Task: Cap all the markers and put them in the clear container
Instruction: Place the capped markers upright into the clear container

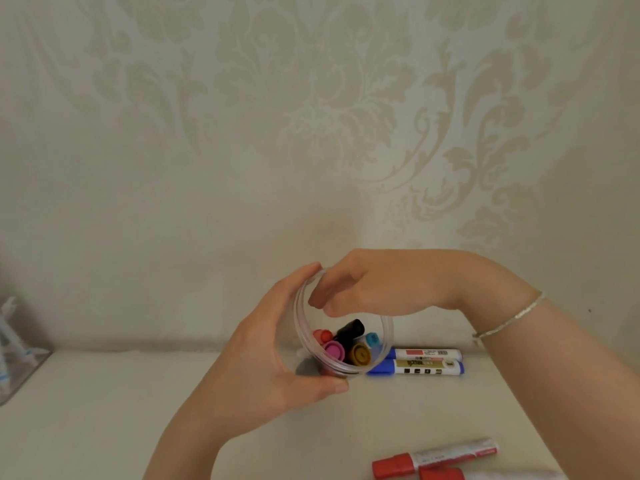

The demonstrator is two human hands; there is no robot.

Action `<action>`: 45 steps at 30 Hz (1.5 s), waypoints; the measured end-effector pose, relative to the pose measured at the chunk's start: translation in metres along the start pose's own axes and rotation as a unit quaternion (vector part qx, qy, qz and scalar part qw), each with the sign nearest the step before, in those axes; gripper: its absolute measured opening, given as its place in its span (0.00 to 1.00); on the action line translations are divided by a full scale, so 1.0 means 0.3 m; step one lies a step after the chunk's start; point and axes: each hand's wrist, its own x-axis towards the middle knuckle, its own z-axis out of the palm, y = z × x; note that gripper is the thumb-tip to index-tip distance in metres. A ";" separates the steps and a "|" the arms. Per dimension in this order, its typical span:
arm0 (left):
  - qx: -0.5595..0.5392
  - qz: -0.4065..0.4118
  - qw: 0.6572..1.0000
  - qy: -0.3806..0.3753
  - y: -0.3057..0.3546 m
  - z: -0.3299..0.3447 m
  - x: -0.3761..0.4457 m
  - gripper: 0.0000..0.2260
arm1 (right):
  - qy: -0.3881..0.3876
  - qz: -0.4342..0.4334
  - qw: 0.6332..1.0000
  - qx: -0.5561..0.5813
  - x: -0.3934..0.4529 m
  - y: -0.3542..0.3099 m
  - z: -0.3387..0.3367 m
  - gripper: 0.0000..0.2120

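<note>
On pale tabletop [104, 410] (damask wall [242, 116] behind), clear container [387, 336], markers [427, 367]

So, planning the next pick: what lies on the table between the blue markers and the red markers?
Nothing: in the head view the table between the blue markers and red markers is bare.

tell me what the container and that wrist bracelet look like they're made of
Clear container: likely transparent plastic, glossy; the markers and table show through its ridged wall.
Bracelet: looks like thin silvery metal, with bright glints along it, though that is uncertain at this size.
</note>
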 end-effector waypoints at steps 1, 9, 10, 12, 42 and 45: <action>-0.002 0.000 1.000 0.003 0.002 0.003 -0.002 0.47 | 0.006 0.000 1.000 0.005 -0.004 0.000 0.000 0.17; -0.023 0.038 0.999 0.023 0.046 0.021 -0.013 0.50 | 0.062 -0.003 0.998 0.004 -0.054 -0.037 0.013 0.15; -0.030 0.042 0.998 0.024 0.053 0.024 -0.013 0.49 | 0.083 -0.008 0.996 0.014 -0.076 -0.043 0.009 0.14; -0.050 0.045 0.997 0.025 0.070 0.032 -0.011 0.48 | 0.127 -0.017 0.991 0.046 -0.128 -0.050 0.001 0.12; -0.147 0.147 0.978 0.020 0.166 0.136 -0.060 0.49 | 0.456 0.049 0.884 0.095 -0.500 -0.031 0.102 0.11; -0.142 0.155 0.978 0.019 0.163 0.141 -0.071 0.48 | 0.478 0.085 0.872 0.057 -0.522 -0.012 0.121 0.10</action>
